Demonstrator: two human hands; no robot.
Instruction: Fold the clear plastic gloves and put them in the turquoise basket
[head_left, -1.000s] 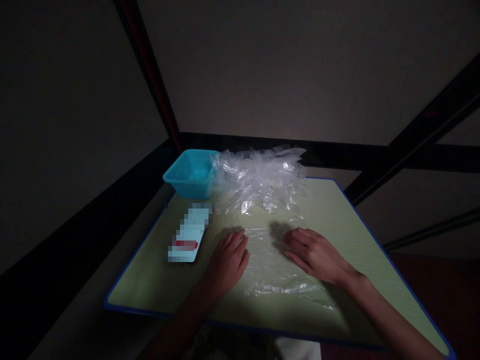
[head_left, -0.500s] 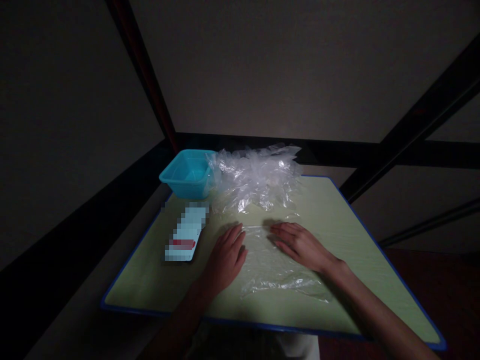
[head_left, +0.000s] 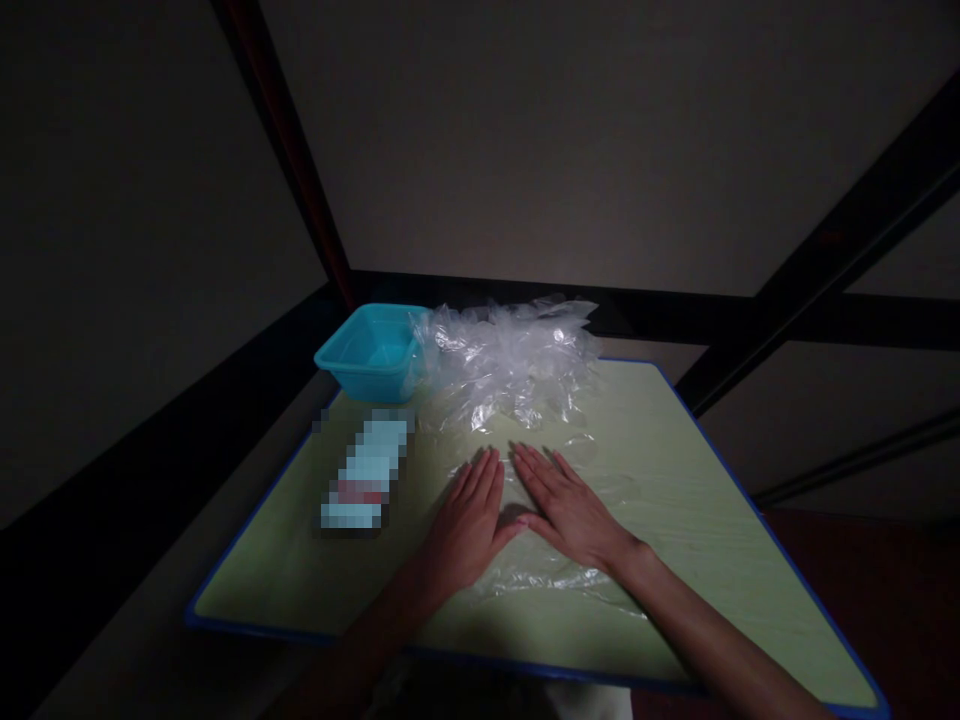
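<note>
A clear plastic bag (head_left: pixel 555 578) lies flat on the pale green table, its wrinkled edge toward me. My left hand (head_left: pixel 469 520) rests palm down on the bag's left part, fingers stretched forward. Flat on the same bag, to the right, is my right hand (head_left: pixel 566 505), its fingers also extended. The two thumbs meet or nearly meet over the middle of the bag. Beyond my fingertips sits a heap of crumpled clear plastic bags (head_left: pixel 510 360).
A blue plastic basin (head_left: pixel 375 380) stands at the table's back left, touching the heap. A pixelated phone-like object (head_left: pixel 367 470) lies left of my left hand. The table (head_left: pixel 720 560) has a blue rim, and walls rise behind it.
My right hand has moved left and my left hand slightly right, so they are now close together on the bag. The camera view has shifted slightly.
</note>
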